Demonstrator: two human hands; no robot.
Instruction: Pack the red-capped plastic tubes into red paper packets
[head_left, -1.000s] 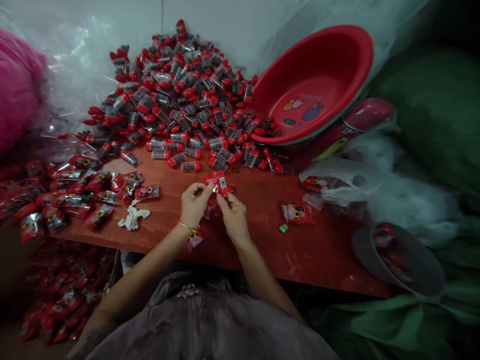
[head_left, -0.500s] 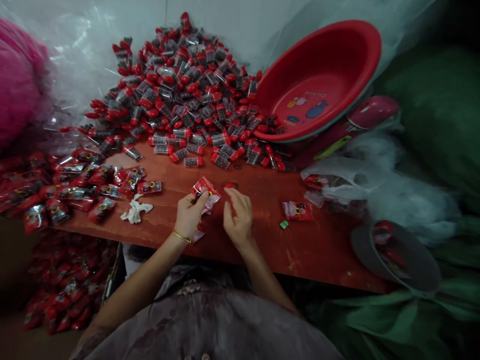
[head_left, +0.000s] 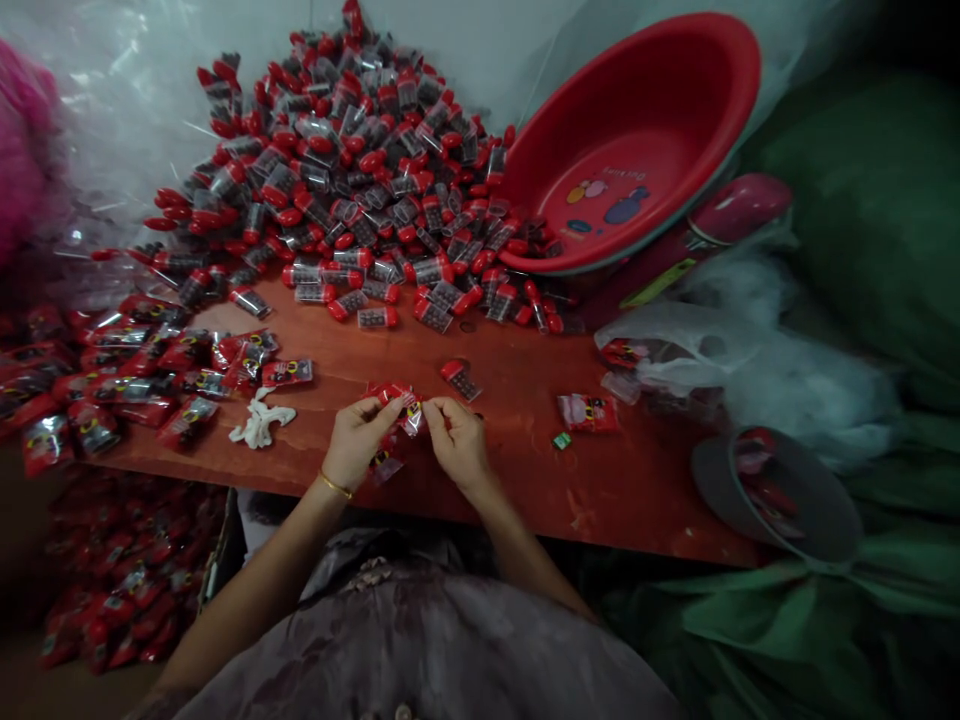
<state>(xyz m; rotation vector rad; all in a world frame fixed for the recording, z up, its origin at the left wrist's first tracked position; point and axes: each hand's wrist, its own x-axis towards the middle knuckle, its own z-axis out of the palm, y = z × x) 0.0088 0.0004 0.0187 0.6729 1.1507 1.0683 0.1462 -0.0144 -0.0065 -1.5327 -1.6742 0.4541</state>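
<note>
- With left hand (head_left: 358, 440), pinching a small red packet (head_left: 409, 414) between thumb and fingers, just above the near part of the desk (head_left: 517, 480).
- With right hand (head_left: 461, 442), pinching its opposite edge by the fingertips.
- Probably very light, thin, soft and a little slippery; best taken by the edges, without hard tugging.
- Just beyond the hands, lying apart: red-capped tube (head_left: 463, 380), seemingly light, rigid and crushable, best held round the clear body.
- Farther out, heaped: similar tubes (head_left: 367, 185), beside a tilted red basin (head_left: 600, 225).
</note>
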